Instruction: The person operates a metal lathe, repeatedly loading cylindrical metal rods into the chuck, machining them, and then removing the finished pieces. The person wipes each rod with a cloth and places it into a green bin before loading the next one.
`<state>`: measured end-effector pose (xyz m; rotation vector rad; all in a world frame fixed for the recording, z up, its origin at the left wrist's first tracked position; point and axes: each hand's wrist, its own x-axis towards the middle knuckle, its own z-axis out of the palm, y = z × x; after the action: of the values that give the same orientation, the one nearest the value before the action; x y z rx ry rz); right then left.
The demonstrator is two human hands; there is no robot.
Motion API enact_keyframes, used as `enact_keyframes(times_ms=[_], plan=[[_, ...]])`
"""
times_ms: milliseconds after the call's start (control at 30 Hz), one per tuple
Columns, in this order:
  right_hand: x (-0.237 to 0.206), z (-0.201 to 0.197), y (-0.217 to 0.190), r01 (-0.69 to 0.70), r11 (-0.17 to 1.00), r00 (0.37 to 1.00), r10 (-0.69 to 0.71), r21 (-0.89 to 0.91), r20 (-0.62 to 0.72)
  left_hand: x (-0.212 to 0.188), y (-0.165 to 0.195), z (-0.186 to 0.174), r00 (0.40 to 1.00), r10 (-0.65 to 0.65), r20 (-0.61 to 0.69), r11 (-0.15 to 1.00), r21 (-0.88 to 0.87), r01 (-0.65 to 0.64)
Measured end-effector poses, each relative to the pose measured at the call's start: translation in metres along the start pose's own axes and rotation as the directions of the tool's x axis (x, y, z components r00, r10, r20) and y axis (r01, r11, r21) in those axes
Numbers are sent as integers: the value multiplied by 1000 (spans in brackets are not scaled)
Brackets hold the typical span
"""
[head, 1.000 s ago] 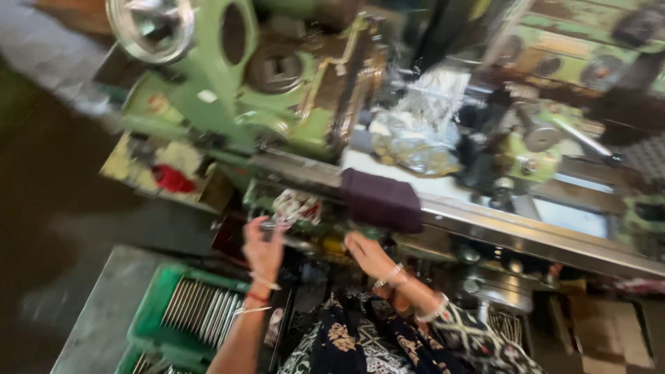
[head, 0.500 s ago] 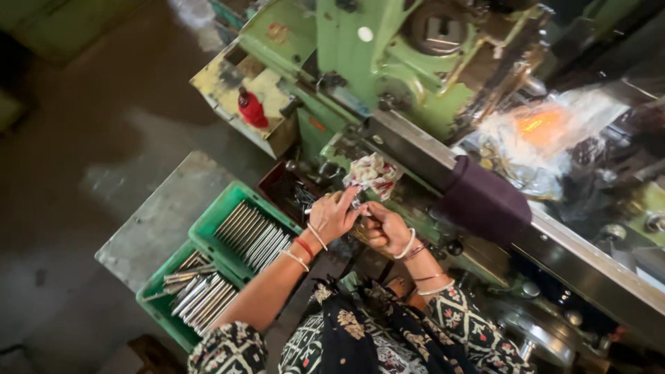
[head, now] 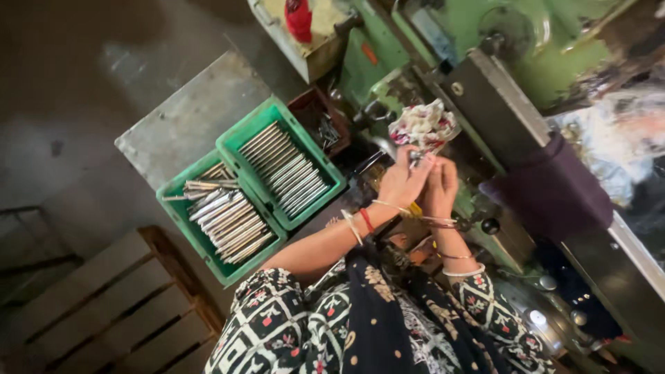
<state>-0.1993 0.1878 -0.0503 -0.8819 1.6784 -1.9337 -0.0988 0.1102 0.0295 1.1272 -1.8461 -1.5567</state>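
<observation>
Left hand (head: 400, 181) and right hand (head: 440, 187) stay pressed together (clasping a small part (head: 414, 158)), crates (head: 273, 166) now nearer.

Your two hands, left hand (head: 400, 183) and right hand (head: 441, 188), one patterned rag (head: 424, 126), two green trays (head: 277, 170) full of metal rods (head: 287, 170), too many to count, one red bottle (head: 299, 19), one wooden pallet (head: 104, 312).

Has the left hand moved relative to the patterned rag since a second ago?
Yes. The left hand has come in from the rag's side to meet the right hand below it.
</observation>
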Motion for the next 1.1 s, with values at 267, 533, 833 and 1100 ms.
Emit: enact_keyframes(times_ms=[267,533,833,1100], plan=[[-19,-83,-1,-432,826,754,552,362,-357,-2,-128,-105,932,298,-206,835,529,-150],[-65,-155,-12,-379,776,779,561,504,-279,10,-240,-190,933,-39,-357,694,662,282],[-37,-164,-24,-390,769,759,580,507,-296,-7,-236,-343,810,156,-565,460,768,447],[-37,-157,-28,-431,759,758,598,489,-260,1,-226,-383,892,-411,-189,300,896,328]])
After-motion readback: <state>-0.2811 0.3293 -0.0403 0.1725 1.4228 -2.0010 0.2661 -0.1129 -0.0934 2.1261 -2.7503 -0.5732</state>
